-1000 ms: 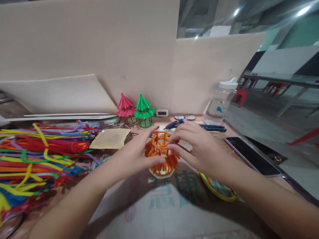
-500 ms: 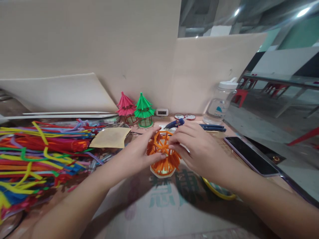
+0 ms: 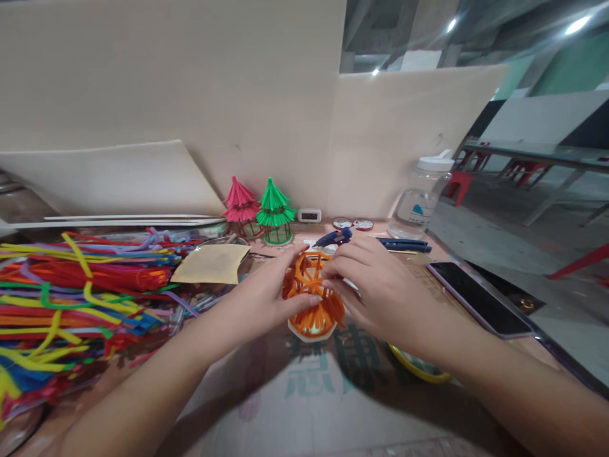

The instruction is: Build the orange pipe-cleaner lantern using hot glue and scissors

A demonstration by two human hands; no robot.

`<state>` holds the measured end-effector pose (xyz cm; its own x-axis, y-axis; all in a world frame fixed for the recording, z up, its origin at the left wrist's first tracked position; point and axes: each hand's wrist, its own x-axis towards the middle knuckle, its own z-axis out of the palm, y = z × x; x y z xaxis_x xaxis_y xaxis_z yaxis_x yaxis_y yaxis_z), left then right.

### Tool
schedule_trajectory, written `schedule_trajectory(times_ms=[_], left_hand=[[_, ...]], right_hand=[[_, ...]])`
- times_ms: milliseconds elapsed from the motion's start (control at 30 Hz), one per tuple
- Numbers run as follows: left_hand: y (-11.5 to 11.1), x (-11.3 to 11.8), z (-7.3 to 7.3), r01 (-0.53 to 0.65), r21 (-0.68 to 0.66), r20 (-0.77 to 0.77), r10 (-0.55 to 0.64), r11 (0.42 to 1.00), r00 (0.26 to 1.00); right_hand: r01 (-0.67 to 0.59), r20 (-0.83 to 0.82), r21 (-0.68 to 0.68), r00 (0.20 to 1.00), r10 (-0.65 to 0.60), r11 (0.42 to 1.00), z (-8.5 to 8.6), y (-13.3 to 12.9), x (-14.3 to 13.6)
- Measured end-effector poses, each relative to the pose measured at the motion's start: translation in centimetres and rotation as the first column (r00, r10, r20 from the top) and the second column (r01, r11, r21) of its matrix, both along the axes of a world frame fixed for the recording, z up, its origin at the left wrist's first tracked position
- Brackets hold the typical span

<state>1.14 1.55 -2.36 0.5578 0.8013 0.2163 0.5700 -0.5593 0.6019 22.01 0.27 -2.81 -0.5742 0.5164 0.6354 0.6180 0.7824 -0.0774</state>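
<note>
Table (image 3: 233, 422) carries orange frame (image 3: 314, 312); your left hand (image 3: 261, 289) clasps its side, right hand (image 3: 375, 279) bunches fingers against it, pinch unclear. Brace with left, press lightly.

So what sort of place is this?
Probably a craft table in a bigger shared workroom: there are bundles of bright pipe cleaners, a blue glue gun, and another table with red stools beyond.

Single head cam at 6 o'clock of tabletop (image 3: 285, 419), close in, facing forward-down, beige board (image 3: 238, 82) at 12.
</note>
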Motion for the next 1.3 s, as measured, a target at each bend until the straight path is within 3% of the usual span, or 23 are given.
schedule_trajectory(times_ms=[167,300,433,600,733,933,1300], left_hand=[[0.2,-0.1,-0.2,0.002,-0.026,-0.019,-0.003,1.0,1.0],[0.5,-0.4,-0.5,-0.06,-0.052,-0.048,0.058,0.997,0.997],[0.8,-0.7,-0.7,-0.093,-0.101,-0.054,0.087,0.991,0.995],[0.7,-0.7,-0.6,-0.066,-0.097,-0.041,0.062,0.993,0.997],[0.6,-0.6,-0.4,-0.059,-0.069,-0.064,0.054,0.996,0.996],[0.6,-0.6,-0.5,-0.021,0.004,-0.079,0.022,1.0,0.997],[0.1,-0.9,0.0,-0.039,0.04,-0.178,0.045,0.998,0.983]], right_hand=[[-0.009,-0.022,0.004,1.0,0.009,1.0,-0.2,0.3,0.2],[0.007,-0.101,-0.022,0.995,-0.009,1.0,0.4,0.2,0.8],[0.036,-0.235,-0.177,0.969,-0.078,0.984,0.2,-0.5,1.8],[0.058,-0.291,-0.405,0.938,-0.189,0.912,-2.1,-0.9,1.9],[0.01,-0.337,-0.503,0.918,-0.207,0.864,-3.4,-0.5,1.1],[-0.032,-0.365,-0.53,0.91,-0.194,0.847,-4.2,-0.4,0.4],[0.018,-0.321,-0.538,0.92,-0.225,0.842,-4.2,-0.3,-0.4]])
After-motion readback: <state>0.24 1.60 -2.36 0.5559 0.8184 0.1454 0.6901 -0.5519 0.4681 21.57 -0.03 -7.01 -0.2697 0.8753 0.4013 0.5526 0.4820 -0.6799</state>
